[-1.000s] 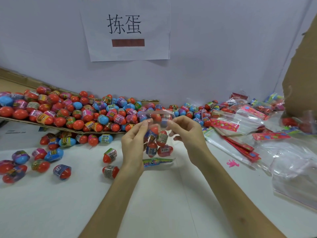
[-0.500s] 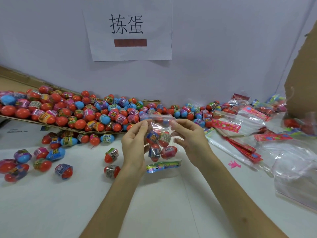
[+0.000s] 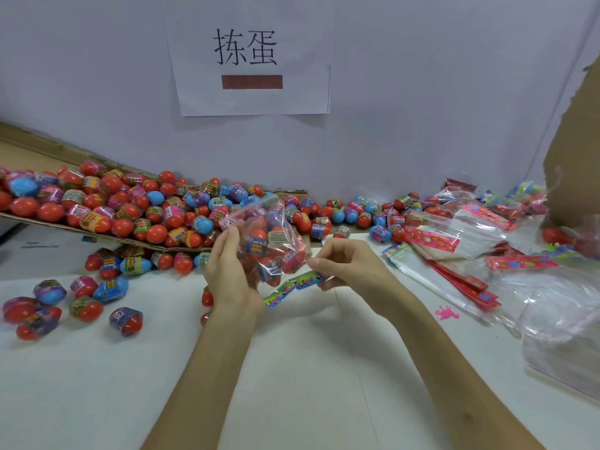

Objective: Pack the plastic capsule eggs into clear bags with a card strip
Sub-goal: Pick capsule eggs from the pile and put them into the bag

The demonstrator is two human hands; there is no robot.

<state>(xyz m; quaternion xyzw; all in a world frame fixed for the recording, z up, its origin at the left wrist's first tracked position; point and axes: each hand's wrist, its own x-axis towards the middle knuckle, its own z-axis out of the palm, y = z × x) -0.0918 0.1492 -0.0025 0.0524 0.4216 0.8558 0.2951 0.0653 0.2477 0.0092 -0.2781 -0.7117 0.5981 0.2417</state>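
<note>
Item: clear bag (image 3: 274,222) with several capsule eggs (image 3: 258,246) inside, held above the surface (image 3: 292,368)
- left hand (image 3: 232,271): grip curled round the bag's side
- right hand (image 3: 352,267): grip pinching the card strip (image 3: 293,284) end

Progress: this bag filled, apparently unsealed; egg pile (image 3: 130,212) and empty bags (image 3: 461,235) suggest much remains

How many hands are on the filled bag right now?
2: left hand grips the bag at its left; right hand pinches its lower right corner by the card strip.
</note>
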